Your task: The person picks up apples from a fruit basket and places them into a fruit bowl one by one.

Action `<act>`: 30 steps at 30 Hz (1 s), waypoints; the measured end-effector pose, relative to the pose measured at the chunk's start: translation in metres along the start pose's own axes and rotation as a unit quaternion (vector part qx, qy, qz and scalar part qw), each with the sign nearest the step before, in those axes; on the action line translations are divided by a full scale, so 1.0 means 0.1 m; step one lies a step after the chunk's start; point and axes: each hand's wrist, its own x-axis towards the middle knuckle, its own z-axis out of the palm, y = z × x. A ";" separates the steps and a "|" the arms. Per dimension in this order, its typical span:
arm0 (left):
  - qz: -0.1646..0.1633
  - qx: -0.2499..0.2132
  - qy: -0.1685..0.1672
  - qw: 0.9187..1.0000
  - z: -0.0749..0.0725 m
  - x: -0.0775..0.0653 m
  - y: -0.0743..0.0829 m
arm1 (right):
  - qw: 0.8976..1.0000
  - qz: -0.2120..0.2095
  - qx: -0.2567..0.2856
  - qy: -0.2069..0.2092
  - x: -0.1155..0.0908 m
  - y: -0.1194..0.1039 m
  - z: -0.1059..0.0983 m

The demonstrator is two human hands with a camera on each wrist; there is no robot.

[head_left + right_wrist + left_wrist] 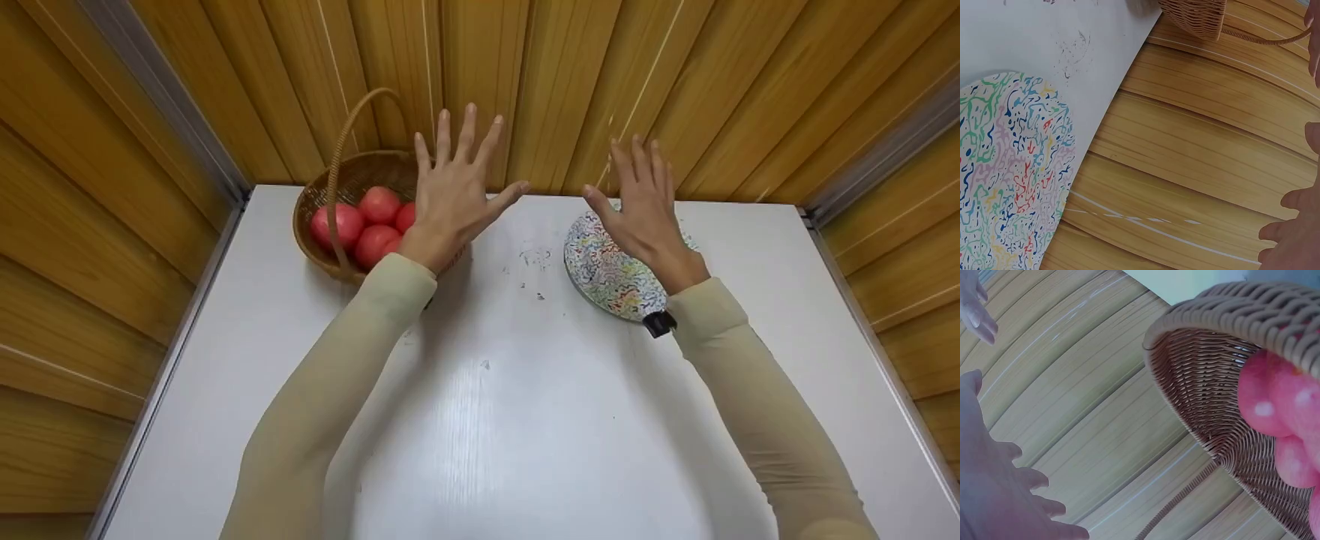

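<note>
My left hand [454, 196] is raised with its fingers spread, above the right side of a wicker basket [302, 238]. Several round, pinkish-red fruits [379, 204] lie inside the basket, some of them hidden by that hand and wrist. In the left wrist view the basket's woven rim [1224, 312] and the fruits [1266, 391] show close up. My right hand [643, 214], fingers extended and thumb out, hovers over a round white thing [600, 274] with a multicoloured squiggle pattern. A short black piece [659, 323] sticks out from its near edge. Neither hand holds anything.
A white table [480, 435] with some dark scuff marks bears both things. Wood-panelled walls [555, 82] rise at its back and both sides. The basket's tall arched handle [337, 150] stands up on the left, near the back wall.
</note>
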 end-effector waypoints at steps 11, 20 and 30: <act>0.009 0.001 0.019 1.000 -0.21 -0.04 -0.06 | 1.000 -0.004 0.011 -0.001 0.04 -0.14 0.03; 0.006 -0.010 0.040 0.999 -0.35 -0.07 -0.19 | 1.000 -0.013 0.015 0.001 0.08 -0.26 0.05; -0.014 -0.011 0.045 0.999 -0.48 -0.11 -0.36 | 0.999 -0.024 0.023 -0.001 0.13 -0.42 0.12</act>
